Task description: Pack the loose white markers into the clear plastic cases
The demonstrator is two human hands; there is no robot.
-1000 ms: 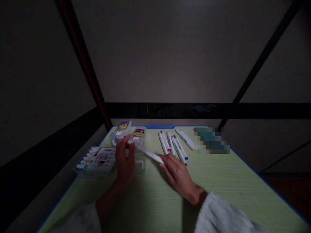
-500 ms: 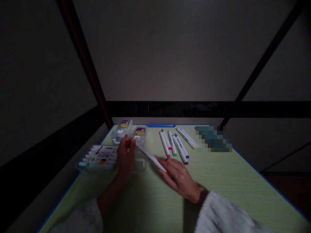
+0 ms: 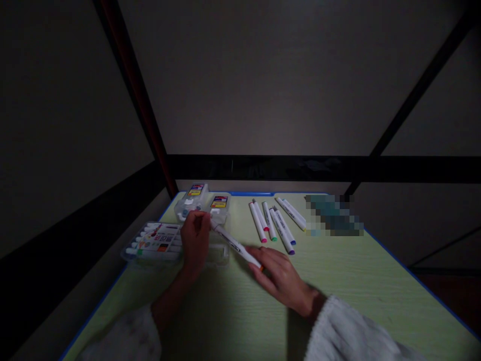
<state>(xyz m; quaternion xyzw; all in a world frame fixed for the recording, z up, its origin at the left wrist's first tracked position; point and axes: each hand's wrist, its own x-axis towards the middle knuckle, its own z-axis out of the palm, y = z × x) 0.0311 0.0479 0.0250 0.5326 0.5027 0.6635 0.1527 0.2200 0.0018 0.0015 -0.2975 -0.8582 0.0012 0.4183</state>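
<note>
A white marker [image 3: 237, 246] with an orange end slants across between my hands, above the table. My right hand [image 3: 281, 276] grips its lower, orange end between thumb and fingers. My left hand [image 3: 195, 240] is closed in a pinch at the upper end of the same marker; the fingertips partly hide that end, and whether a cap is on it cannot be made out. Behind and beside my left hand, a clear plastic case [image 3: 218, 254] lies partly covered by the hand. Several white markers [image 3: 259, 225] with coloured ends lie on the table beyond my right hand.
A clear case of markers [image 3: 158, 243] lies at the table's left edge. Two clear boxes with labels [image 3: 196, 190] [image 3: 220, 202] stand at the back left. A blurred-out teal object [image 3: 334, 214] is at the back right. The pale green table [image 3: 361, 301] has a blue rim.
The view has shifted slightly, so the things on the table appear a little further right. Both hands keep nearly the same hold on the marker.
</note>
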